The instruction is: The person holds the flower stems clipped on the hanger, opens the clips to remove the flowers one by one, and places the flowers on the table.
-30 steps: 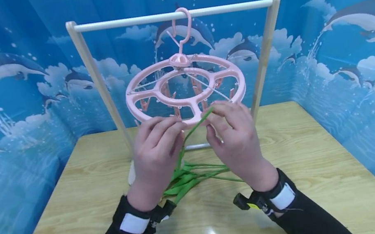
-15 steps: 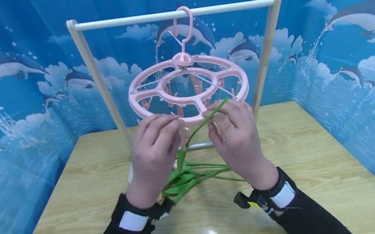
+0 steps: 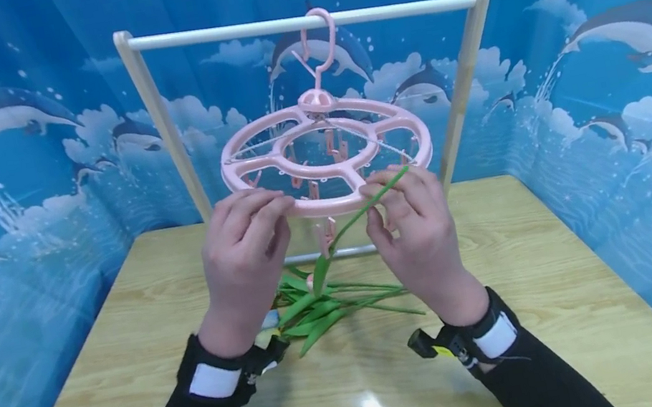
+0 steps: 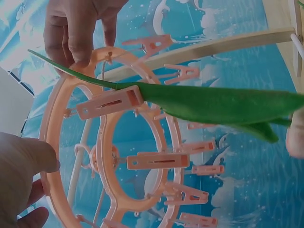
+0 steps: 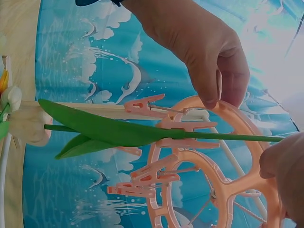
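A pink round clip hanger (image 3: 327, 208) dangles by its hook from a rack. My left hand (image 3: 245, 247) grips the near rim on the left. On the right, my right hand (image 3: 414, 228) holds the same rim, its thumb underneath. Between the hands a tulip (image 5: 109, 134) hangs flower down, its stem and leaf base caught in a pink clothespin (image 4: 111, 103) of the hanger. The green stem slants up in front of my right fingers. In the right wrist view the pale flower head (image 5: 32, 126) shows below the leaves.
The rack's white top bar (image 3: 217, 33) spans two wooden posts (image 3: 464, 77). Several more tulips (image 3: 320, 317) lie on the wooden table (image 3: 356, 373) under the hanger. Other pink clothespins (image 4: 187, 194) hang around the rings. A blue dolphin curtain (image 3: 617, 108) surrounds the table.
My left hand has shifted left along the rim, away from the clothespin and tulip. The tulip's stem tip has swung right and up, over my right hand, which has barely moved.
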A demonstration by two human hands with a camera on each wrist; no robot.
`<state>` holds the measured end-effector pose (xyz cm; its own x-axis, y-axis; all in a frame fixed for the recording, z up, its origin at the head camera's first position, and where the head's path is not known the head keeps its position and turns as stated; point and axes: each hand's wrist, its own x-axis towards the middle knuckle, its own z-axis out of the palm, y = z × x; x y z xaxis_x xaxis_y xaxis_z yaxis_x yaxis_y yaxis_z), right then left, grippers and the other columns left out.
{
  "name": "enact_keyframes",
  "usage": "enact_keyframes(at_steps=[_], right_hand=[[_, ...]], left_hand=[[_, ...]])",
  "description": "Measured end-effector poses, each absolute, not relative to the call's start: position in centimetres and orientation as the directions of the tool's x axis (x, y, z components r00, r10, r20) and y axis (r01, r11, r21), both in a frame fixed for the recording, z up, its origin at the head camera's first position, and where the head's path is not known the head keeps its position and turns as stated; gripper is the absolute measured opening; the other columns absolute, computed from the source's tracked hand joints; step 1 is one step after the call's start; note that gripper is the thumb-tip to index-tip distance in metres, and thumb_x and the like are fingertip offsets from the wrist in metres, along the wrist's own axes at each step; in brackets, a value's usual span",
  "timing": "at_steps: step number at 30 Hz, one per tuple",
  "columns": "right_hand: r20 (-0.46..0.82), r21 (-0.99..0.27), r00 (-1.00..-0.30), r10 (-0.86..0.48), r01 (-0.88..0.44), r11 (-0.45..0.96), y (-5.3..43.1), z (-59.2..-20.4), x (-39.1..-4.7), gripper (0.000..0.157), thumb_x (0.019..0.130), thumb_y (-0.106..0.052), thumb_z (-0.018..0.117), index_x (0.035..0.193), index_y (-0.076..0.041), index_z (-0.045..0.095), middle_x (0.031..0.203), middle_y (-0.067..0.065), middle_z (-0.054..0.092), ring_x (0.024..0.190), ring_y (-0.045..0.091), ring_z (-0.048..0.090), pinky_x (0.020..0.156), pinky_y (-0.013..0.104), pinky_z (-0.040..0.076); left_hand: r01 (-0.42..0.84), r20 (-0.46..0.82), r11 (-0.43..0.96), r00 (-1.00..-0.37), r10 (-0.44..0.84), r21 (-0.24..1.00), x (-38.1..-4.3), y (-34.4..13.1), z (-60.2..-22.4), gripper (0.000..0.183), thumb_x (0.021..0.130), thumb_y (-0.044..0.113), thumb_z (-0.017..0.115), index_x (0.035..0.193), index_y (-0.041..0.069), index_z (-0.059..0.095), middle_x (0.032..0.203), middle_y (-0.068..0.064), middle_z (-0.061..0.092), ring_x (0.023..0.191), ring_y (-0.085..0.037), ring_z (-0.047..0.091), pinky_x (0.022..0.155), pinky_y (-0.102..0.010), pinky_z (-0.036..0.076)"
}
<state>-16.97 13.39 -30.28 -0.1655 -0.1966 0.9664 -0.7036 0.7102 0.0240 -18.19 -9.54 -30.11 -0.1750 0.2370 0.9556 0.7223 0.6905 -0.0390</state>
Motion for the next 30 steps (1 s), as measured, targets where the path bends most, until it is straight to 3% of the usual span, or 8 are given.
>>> enact_keyframes(at_steps=[7, 19, 30], right_hand=[[0.960, 0.031, -0.176, -0.216, -0.703, 0.711, 13.3, -30.3, -16.9, 0.030, 0.081, 0.006, 0.067, 0.110, -0.001, 0.071, 0.113, 0.016, 0.069, 0.112, 0.040, 0.060, 0.108, 0.049, 0.044], [0.952, 0.036, -0.190, -0.239, -0.707, 0.706, 12.9, -30.7, -16.7, 0.027, 0.082, 0.003, 0.070, 0.109, -0.004, 0.069, 0.110, 0.014, 0.070, 0.111, 0.039, 0.060, 0.098, 0.053, 0.044], [0.957, 0.041, -0.175, -0.231, -0.708, 0.705, 12.8, -30.6, -16.6, 0.026, 0.084, 0.001, 0.072, 0.109, -0.004, 0.071, 0.110, 0.013, 0.071, 0.108, 0.038, 0.062, 0.094, 0.052, 0.045]], left_hand=[[0.742, 0.955, 0.668, -0.153, 0.254, -0.059, -17.8, -8.7, -30.3, 0.019, 0.093, 0.002, 0.070, 0.109, 0.007, 0.078, 0.106, -0.010, 0.075, 0.104, -0.030, 0.066, 0.093, -0.038, 0.057], [0.748, 0.956, 0.652, -0.087, 0.280, -0.123, -17.1, -7.2, -30.5, 0.020, 0.092, 0.004, 0.073, 0.111, 0.008, 0.078, 0.106, -0.007, 0.078, 0.099, -0.027, 0.068, 0.092, -0.037, 0.056], [0.767, 0.950, 0.638, -0.143, 0.279, -0.072, -17.2, -7.6, -30.5, 0.021, 0.090, 0.001, 0.070, 0.110, 0.007, 0.076, 0.108, -0.011, 0.074, 0.105, -0.032, 0.064, 0.094, -0.039, 0.054]])
